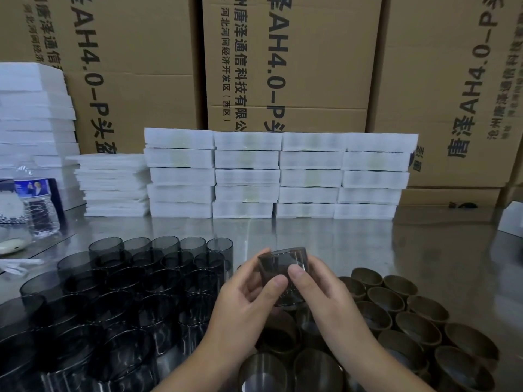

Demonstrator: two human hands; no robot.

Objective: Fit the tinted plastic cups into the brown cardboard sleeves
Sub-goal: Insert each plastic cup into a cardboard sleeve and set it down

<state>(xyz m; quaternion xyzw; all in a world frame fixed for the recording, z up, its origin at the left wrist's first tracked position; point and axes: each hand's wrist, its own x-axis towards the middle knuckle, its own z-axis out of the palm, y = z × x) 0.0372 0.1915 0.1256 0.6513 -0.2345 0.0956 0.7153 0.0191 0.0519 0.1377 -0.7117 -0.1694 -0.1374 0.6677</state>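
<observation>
While the left hand and right hand both pinch one tinted cup at centre, fingers curled round its wall, seating seems pending (no sleeve visibly on it). Next, it needs lowering squarely into a cardboard sleeve at four o'clock.

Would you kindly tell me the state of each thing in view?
held cup, tilted, off the table, gripped by both hands.
left hand, grips held cup.
right hand, grips held cup.
loose tinted cups, upright, unsleeved, clustered left.
cardboard sleeves, upright, clustered right.
water bottle, upright.
foam trays, stacked.
</observation>
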